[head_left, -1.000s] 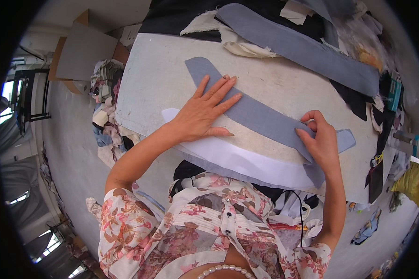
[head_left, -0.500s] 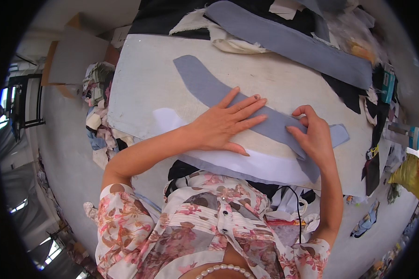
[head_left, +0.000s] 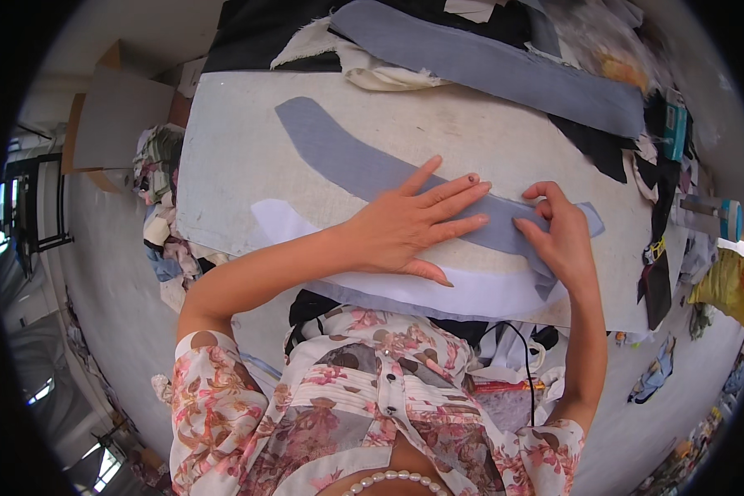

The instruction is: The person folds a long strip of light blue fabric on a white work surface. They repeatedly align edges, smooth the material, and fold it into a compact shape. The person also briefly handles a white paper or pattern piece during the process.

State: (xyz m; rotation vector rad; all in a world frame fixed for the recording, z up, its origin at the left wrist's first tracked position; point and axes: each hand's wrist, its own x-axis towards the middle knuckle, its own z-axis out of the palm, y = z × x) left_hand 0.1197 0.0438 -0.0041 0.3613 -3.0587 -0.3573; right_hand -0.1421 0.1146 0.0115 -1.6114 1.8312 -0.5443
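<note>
A long curved blue-grey fabric strip [head_left: 339,153] lies across the pale work table [head_left: 231,149]. My left hand [head_left: 413,217] rests flat on its middle, fingers spread. Over the strip's right part, my right hand [head_left: 558,231] is curled, with thumb and index finger bent on the cloth and the other fingers partly hidden. Some cloth hangs folded below that hand, and the strip's tip shows beyond it. Nearer me, a white curved piece [head_left: 388,285] with a blue-grey layer under its near edge lies along the table edge, partly beneath my left forearm.
Another wide blue-grey strip [head_left: 488,70] lies at the back over cream cloth [head_left: 380,70] and black fabric [head_left: 248,37]. A clear plastic bag [head_left: 595,45] is at the far right. Cloth scraps [head_left: 161,198] are heaped beyond the left edge, near a cardboard box [head_left: 120,116].
My left hand has slid right along the strip, still flat. My right hand has shifted slightly right, and less folded cloth shows below it. The whole view has shifted a little.
</note>
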